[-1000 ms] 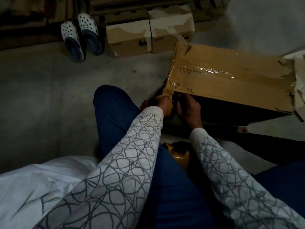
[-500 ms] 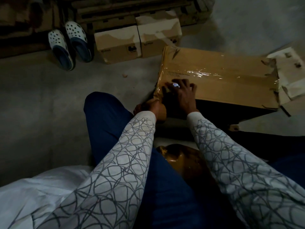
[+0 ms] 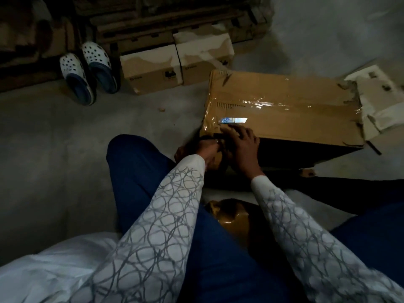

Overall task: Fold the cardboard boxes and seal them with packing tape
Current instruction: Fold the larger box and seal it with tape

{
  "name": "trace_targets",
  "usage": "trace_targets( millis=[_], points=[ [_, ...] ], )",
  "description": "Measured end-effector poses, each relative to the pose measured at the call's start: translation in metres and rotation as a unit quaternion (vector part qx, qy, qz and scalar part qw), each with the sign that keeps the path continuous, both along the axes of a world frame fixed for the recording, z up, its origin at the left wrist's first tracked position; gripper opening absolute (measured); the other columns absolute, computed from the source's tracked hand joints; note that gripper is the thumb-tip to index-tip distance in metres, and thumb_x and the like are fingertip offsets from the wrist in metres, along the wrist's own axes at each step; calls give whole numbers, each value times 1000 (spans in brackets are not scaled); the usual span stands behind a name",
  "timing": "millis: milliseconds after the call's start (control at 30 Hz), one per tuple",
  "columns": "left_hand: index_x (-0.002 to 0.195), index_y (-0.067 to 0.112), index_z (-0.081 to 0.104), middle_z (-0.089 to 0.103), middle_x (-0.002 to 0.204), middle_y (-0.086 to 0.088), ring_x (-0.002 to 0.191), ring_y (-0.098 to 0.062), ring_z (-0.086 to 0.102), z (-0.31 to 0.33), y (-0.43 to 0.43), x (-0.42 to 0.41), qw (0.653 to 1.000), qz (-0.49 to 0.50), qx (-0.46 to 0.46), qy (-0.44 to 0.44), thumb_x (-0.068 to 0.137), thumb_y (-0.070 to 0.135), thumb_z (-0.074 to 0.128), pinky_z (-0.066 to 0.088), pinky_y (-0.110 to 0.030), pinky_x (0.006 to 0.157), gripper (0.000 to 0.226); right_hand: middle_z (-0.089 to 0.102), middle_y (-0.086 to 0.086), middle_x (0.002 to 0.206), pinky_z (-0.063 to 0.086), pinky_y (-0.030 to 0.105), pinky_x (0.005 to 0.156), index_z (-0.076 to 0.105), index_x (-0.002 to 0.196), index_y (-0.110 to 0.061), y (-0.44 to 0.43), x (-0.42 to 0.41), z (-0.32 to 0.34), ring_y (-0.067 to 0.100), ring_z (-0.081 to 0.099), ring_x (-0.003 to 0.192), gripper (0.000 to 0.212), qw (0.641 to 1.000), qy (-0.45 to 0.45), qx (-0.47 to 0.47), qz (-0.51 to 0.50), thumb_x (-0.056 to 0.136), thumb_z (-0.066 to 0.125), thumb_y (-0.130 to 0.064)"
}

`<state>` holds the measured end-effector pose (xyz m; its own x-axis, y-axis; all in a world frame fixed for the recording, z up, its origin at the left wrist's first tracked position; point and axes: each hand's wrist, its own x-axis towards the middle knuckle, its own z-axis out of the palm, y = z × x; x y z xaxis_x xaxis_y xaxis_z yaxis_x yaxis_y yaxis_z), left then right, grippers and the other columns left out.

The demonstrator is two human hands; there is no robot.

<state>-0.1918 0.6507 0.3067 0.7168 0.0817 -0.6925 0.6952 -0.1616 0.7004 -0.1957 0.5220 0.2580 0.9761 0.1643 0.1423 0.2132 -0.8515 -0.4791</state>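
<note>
A large cardboard box (image 3: 295, 119) lies on the floor in front of me, with shiny clear tape (image 3: 260, 103) along its top seam and over its left end. My right hand (image 3: 242, 143) rests on the near left part of the top, its fingers spread flat on the tape. My left hand (image 3: 206, 149) is at the box's near left corner, fingers curled round a brown thing that looks like a tape roll (image 3: 216, 164), mostly hidden. A glossy brown lump (image 3: 229, 213) sits between my legs.
Two small sealed boxes (image 3: 153, 71) (image 3: 205, 55) stand behind the big one, beside a pair of white clogs (image 3: 87, 71). Flattened cardboard (image 3: 166, 22) is stacked at the back. Torn cardboard pieces (image 3: 376, 95) lie at the box's right end. Bare concrete floor (image 3: 54, 160) stretches on my left.
My right hand rose from the box's near side onto its top and now lies flat on the tape. My left hand stayed at the corner.
</note>
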Motion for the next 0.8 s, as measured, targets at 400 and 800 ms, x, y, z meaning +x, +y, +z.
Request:
trace_targets(
  millis=[400,800],
  points=[
    [100,10,74,74,93,-4,87,-15,69,0,-66,-6,972,-147,-177,-56,88,13,71,54,-28,75,13,63,-3,122,56,39,92,41,138,-35,-78,-77,42,13,64,106,62,894,213,342,-194,85,71,-51],
    [105,-1,73,72,101,-8,95,-19,69,0,-94,-26,977,-77,-99,-171,82,6,76,55,-25,79,25,67,2,121,49,43,97,53,129,-35,-96,-82,61,26,62,111,61,909,248,240,-236,78,69,-64]
  ],
)
